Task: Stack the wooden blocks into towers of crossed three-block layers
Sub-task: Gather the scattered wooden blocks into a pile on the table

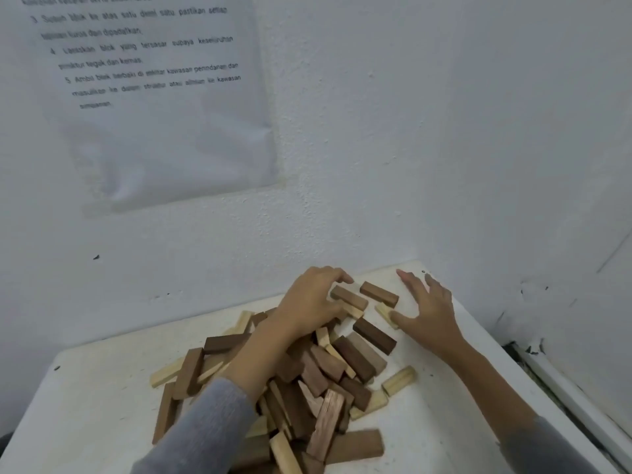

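At the near edge of the white table [102, 388], a loose pile of wooden blocks [325, 381], dark and pale, lies unstacked between two grey sleeves. Past the pile, the left hand [307, 299] arches over a light-brown block [350, 297], fingers and thumb curled about its end. Just beside it lies a darker block [379, 294]. The right hand [427, 309] is spread flat, its thumb touching a pale block [384, 313]. Behind, a printed sheet [154, 97] hangs on the wall.
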Demonstrator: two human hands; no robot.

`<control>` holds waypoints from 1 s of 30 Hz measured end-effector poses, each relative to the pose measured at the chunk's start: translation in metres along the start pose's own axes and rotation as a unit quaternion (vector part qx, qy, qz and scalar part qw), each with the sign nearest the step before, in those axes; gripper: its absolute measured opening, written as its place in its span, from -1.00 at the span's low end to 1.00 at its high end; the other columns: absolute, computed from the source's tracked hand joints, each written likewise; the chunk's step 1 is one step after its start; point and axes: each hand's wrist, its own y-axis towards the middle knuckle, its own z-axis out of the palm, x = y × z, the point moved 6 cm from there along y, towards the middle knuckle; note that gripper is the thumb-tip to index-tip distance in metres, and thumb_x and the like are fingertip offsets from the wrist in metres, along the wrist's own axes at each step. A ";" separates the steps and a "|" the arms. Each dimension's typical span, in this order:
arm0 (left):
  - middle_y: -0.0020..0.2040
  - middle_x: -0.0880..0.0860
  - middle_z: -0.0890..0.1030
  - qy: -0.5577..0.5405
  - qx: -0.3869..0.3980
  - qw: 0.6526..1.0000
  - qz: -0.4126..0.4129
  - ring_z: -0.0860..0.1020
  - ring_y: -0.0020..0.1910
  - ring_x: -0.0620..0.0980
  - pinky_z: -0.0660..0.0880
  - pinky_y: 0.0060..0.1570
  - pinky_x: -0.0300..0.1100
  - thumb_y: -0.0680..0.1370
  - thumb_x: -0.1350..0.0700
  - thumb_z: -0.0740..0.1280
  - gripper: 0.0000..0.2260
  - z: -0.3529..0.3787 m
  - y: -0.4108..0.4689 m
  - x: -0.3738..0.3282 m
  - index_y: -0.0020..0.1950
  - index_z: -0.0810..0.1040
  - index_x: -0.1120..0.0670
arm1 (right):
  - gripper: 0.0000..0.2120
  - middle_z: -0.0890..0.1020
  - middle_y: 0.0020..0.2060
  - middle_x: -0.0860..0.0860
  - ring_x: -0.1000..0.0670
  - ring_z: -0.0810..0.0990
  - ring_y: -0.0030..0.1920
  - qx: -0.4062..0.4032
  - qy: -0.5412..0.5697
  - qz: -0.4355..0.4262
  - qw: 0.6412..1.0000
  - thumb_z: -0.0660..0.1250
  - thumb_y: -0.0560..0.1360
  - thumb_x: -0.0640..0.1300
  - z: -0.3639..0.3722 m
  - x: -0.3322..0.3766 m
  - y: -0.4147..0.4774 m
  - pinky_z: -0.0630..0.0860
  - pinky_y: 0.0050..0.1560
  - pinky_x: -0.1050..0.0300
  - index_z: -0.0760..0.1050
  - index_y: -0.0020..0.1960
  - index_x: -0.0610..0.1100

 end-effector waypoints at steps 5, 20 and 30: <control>0.33 0.05 0.46 0.099 0.149 0.984 -0.005 0.38 0.31 0.04 0.32 0.30 -0.07 0.49 0.14 0.42 -0.52 0.030 0.038 0.010 0.39 0.41 0.03 | -0.24 0.25 0.49 0.03 -0.04 0.16 0.49 0.022 -0.044 -0.067 0.997 0.40 0.46 0.14 0.010 -0.015 0.017 0.02 0.44 0.11 0.12 0.54 0.03; 0.20 -0.01 0.55 0.176 0.155 0.970 0.067 0.48 0.19 -0.01 0.22 0.15 -0.20 0.42 0.06 0.50 -0.59 0.040 0.059 0.008 0.22 0.49 0.05 | -0.35 0.58 0.07 0.05 -0.04 0.47 0.12 -0.080 -0.002 -0.112 0.991 0.54 0.30 0.03 0.018 -0.008 0.034 0.29 0.12 0.08 0.43 0.33 -0.04; 0.12 0.02 0.53 0.265 0.056 0.948 0.166 0.49 0.09 -0.01 0.16 0.05 -0.22 0.47 0.04 0.41 -0.65 0.028 0.054 -0.021 0.19 0.43 0.11 | -0.37 0.55 -0.08 0.09 0.01 0.41 0.07 -0.127 0.096 -0.051 0.986 0.59 0.24 -0.10 0.003 -0.008 0.015 0.32 0.00 0.24 0.44 0.25 -0.02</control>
